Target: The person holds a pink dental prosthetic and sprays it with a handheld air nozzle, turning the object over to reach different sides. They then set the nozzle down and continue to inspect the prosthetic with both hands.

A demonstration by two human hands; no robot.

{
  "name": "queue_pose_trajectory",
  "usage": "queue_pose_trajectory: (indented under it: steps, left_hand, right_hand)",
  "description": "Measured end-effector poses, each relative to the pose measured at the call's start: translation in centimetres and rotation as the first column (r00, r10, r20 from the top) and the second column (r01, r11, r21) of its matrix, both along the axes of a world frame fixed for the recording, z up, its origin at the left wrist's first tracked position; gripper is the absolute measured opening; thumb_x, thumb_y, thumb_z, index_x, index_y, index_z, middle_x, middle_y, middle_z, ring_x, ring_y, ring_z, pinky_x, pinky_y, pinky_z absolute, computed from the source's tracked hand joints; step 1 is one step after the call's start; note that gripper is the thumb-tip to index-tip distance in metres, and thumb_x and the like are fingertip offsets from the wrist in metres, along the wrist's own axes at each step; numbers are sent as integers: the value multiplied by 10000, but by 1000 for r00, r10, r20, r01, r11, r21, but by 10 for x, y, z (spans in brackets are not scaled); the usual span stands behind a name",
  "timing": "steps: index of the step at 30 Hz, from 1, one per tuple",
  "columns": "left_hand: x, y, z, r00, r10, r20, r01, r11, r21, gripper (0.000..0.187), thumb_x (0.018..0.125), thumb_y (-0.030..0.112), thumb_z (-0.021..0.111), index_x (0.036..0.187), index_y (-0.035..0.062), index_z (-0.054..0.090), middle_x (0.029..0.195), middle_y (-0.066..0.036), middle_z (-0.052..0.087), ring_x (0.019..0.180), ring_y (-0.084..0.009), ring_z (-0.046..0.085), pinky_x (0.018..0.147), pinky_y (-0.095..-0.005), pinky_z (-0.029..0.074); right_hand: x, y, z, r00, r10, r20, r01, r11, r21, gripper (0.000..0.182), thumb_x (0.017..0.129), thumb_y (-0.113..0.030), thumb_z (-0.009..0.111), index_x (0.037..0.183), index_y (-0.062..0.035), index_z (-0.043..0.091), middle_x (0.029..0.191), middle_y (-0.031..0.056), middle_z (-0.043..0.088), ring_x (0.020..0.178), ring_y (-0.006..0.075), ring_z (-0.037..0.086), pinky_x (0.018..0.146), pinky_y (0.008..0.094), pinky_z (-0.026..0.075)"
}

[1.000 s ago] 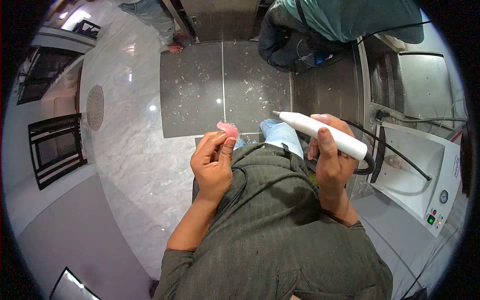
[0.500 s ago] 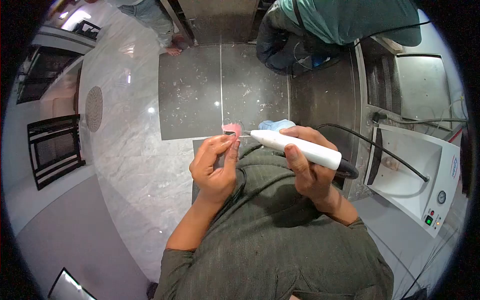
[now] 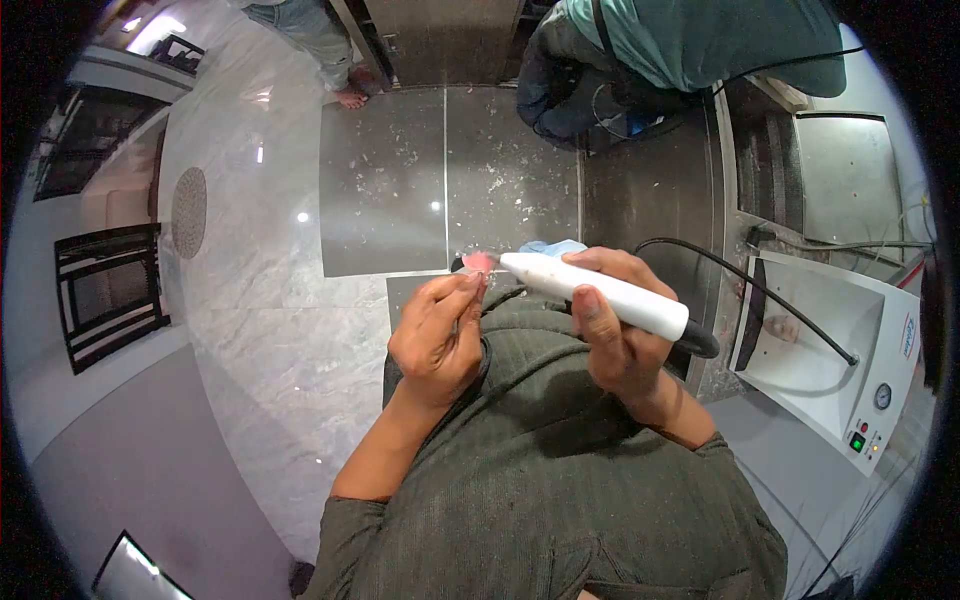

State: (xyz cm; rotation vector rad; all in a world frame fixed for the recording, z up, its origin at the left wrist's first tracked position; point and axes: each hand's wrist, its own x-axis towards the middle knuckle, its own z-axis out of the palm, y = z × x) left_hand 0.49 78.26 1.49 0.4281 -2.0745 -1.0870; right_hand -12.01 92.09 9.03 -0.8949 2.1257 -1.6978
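Between the thumb and fingers of my left hand (image 3: 436, 335) is a small curved pink piece (image 3: 477, 262), which looks like part of a denture. My right hand (image 3: 625, 325) is wrapped round a thick white steam handpiece (image 3: 590, 292), thumb along its near side. Its narrow metal tip points left, right at the pink piece. From that meeting point a faint pale mist spreads left over the dark floor mat. A black hose (image 3: 700, 338) leaves the back end of the handpiece.
At right stands a white machine (image 3: 810, 320) with a basin, gauge and lit green switch; a black hose (image 3: 745, 280) loops into it. A person in a green top (image 3: 680, 45) sits ahead. Another person's legs (image 3: 310, 50) are at upper left. White debris dots the mat (image 3: 385, 180).
My left hand has moved slightly right and rolled over, turning the pink piece and bringing it closer to the tip. A pale mist now shows. The handpiece has barely shifted.
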Motion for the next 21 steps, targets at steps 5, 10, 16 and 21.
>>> queue_pose_trajectory:
  steps: [5, 10, 16, 21]
  left_hand:
    - [7, -2, -3, 1000, 19, 17, -22, 976, 216, 127, 840, -119, 667, 948, -57, 687, 951, -165, 673, 704, -151, 647, 571, -257, 546]
    - [9, -2, 6, 999, 40, -13, -29, 889, 458, 92, 872, -90, 654, 953, -55, 681, 943, -153, 673, 718, -147, 657, 597, -262, 553]
    - [12, -5, -1, 993, 43, -111, 54, 674, 736, 121, 926, -63, 596, 1033, -68, 653, 933, -163, 660, 707, -156, 650, 610, -287, 578]
    - [12, -16, -2, 990, 75, -116, 114, 29, 993, 143, 1012, 117, 516, 1019, -16, 569, 835, -90, 605, 545, -112, 509, 403, -231, 437]
  right_hand:
    - [1, -2, -2, 1000, 13, 10, -13, 998, 66, 182, 900, -114, 671, 984, 48, 673, 895, 147, 689, 756, 204, 658, 675, 292, 507]
    - [5, -4, -7, 994, -15, 112, 14, 1000, 10, 178, 908, -117, 674, 992, 40, 677, 898, 129, 693, 780, 173, 656, 686, 271, 511]
    - [6, -6, -7, 990, -3, 144, 3, 1000, 2, 193, 917, -123, 668, 1012, 46, 670, 920, 123, 690, 783, 142, 644, 685, 255, 502]
    - [6, -5, -14, 980, -109, 169, 129, 985, -116, 214, 936, -143, 653, 1032, 48, 662, 934, 104, 678, 764, 104, 610, 674, 233, 484]
